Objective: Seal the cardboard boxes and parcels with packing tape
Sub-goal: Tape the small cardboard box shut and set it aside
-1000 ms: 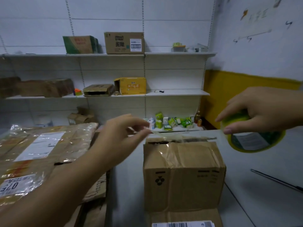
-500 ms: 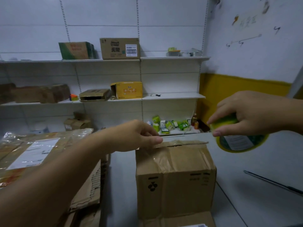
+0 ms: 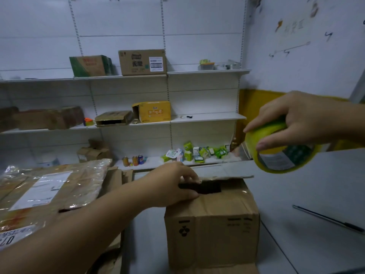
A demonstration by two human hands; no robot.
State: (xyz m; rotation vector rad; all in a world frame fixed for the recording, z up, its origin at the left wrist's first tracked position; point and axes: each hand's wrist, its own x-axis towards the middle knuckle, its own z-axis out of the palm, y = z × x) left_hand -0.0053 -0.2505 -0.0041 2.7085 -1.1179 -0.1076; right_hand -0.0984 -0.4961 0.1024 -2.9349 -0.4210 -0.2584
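Note:
A brown cardboard box [image 3: 212, 230] stands upright on the white table, its top flap lifted a little with a dark gap under it. My left hand [image 3: 173, 184] rests on the box's top left corner, fingers over the top edge and thumb on the front face. My right hand [image 3: 298, 121] grips a roll of packing tape [image 3: 280, 155] with a yellow-green rim, held in the air above and to the right of the box. Any tape strand between roll and box is too faint to make out.
A large plastic-wrapped parcel [image 3: 49, 192] with a white label lies at the left. A black pen [image 3: 327, 218] lies on the table [image 3: 308, 194] at the right. White wall shelves [image 3: 207, 117] behind hold several cardboard boxes, drink cans and small cartons.
My left hand has come down from pinching the tape end in the air onto the box's top left corner. The right hand with the roll has stayed raised at the right.

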